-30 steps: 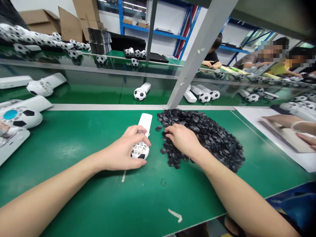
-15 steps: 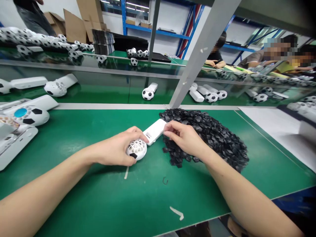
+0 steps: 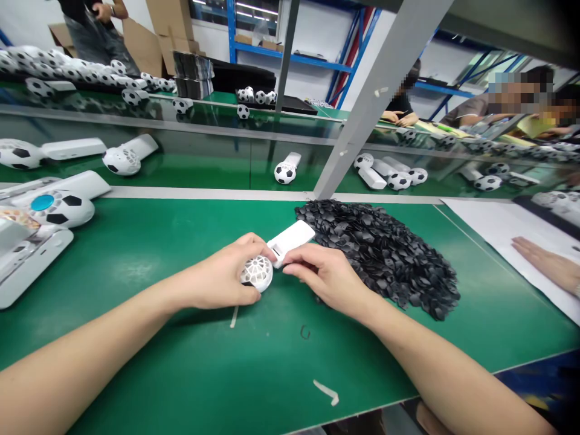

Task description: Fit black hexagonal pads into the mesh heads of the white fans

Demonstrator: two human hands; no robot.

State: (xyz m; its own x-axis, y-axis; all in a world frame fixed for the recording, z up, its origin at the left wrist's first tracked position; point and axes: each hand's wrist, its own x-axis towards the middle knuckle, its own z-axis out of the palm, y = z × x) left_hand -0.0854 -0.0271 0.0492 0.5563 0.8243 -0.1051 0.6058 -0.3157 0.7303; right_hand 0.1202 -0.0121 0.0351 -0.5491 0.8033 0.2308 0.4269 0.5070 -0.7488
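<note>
A white handheld fan [image 3: 292, 237] with a football-shaped, open-grilled head lies on the green bench, its handle pointing up and to the right. My left hand [image 3: 222, 275] grips the round head from the left, thumb at the near side and fingers over the far side. One black patch shows on the head beside my fingers. My right hand [image 3: 328, 275] is at the right of the head, close below the handle, with thumb and forefinger pinched together. Whatever sits between those fingertips is too small to make out. A heap of small black pieces [image 3: 399, 257] lies behind and right of my right hand.
Several fans [image 3: 58, 208] are piled at the left. Beyond the pale strip, more fans [image 3: 285, 172] lie on a green belt. A slanted grey post [image 3: 357, 127] rises behind the heap. At right, another person's hand [image 3: 544, 260] rests on a white sheet [image 3: 480, 226].
My right hand has moved left and nearer, from the heap's edge toward the fan's head. My left hand keeps its grip. Another person's hand has appeared at the right.
</note>
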